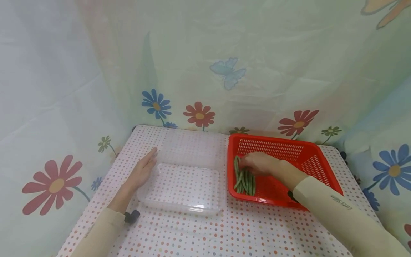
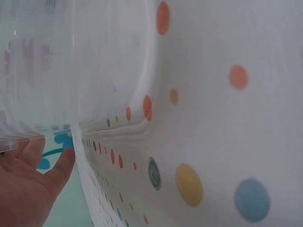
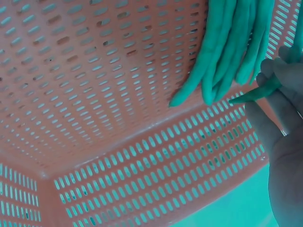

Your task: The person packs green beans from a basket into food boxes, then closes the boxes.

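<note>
My right hand (image 1: 260, 164) reaches into the left part of a red plastic basket (image 1: 273, 191). In the right wrist view its thumb and fingers pinch a green bean (image 3: 260, 93), whose pointed tip sticks out. A bunch of green beans (image 1: 247, 182) lies side by side in the basket just below that hand. My left hand (image 1: 142, 173) rests at the left side of a clear plastic box (image 1: 179, 206), its fingers straight along the wall. The left wrist view shows the box wall (image 2: 109, 56) over the fingers.
The box's clear lid (image 1: 192, 146) lies folded back behind it. A dotted cloth covers the table (image 1: 237, 232). A flower-printed curtain (image 1: 179, 71) hangs behind and at both sides. The basket stands right of the box, with slotted walls.
</note>
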`<state>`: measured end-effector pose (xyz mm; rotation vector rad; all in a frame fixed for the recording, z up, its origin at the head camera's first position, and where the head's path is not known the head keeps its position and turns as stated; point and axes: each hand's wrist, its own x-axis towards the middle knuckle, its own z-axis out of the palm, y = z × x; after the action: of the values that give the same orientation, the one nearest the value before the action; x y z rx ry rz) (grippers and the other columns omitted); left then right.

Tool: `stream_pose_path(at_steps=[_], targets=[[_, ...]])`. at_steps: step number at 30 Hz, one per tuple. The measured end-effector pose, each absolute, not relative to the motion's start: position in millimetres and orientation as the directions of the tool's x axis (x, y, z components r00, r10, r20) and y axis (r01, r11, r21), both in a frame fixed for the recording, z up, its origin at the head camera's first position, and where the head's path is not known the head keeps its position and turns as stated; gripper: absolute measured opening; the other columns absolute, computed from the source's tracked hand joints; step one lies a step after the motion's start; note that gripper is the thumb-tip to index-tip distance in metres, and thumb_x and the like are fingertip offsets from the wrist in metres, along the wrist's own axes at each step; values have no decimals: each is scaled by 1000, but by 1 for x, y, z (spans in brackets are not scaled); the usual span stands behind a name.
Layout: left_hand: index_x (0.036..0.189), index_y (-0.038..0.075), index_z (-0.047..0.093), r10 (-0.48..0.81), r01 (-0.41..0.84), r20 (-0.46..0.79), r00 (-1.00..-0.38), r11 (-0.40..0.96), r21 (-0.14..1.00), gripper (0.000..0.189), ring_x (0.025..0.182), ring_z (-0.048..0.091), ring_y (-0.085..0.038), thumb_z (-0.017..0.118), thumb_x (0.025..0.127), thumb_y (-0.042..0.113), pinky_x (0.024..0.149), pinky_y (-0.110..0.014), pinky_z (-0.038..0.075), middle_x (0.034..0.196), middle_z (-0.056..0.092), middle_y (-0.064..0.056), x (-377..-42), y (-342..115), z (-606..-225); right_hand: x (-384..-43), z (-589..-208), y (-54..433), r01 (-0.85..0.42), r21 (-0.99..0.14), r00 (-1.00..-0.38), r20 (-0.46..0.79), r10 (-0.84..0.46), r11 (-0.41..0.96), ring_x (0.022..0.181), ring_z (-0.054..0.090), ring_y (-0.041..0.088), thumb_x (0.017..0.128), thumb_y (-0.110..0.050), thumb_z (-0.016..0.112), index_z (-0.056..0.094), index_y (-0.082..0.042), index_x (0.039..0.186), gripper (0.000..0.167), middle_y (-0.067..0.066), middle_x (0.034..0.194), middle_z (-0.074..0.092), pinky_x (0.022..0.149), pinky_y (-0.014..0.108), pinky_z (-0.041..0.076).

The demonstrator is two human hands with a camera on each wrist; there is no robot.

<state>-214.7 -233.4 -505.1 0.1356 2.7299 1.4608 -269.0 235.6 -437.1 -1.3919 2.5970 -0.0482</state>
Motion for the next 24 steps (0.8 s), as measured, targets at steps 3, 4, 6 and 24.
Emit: stream_pose_path(at_steps=[3,4,6,24], targets=[[168,23,21,101,59,4,-995,549,834,55,162,19,-31,30,114,33,133,-55,16,174,25,-6,-215,-235,-506,-268,-435,236,-838,-121,-514,-147,-845,531,98,75,17,89,-10,82,82,-12,110,21,-1,104,80,88,37,66],[168,24,20,100,57,2,-995,548,835,55,162,19,-31,30,114,34,133,-55,16,173,25,-6,-214,-235,-505,-267,-435,236,-844,-120,-506,-146,-850,523,98,75,18,89,-10,82,82,-12,110,21,1,104,80,88,37,66],[168,24,20,102,56,0,-995,550,833,55,162,20,-31,30,114,34,133,-55,16,173,25,-6,-215,-235,-506,-266,-432,236,-852,-123,-492,-144,-858,509,99,74,19,90,-9,81,82,-10,109,20,2,105,79,88,36,66],[168,26,20,121,81,19,-992,530,844,55,161,21,-30,32,114,34,132,-54,17,174,24,-5,-215,-236,-505,-266,-367,208,-865,-42,-501,81,-862,499,90,64,14,83,-15,89,85,-16,105,22,-1,96,71,78,26,64]])
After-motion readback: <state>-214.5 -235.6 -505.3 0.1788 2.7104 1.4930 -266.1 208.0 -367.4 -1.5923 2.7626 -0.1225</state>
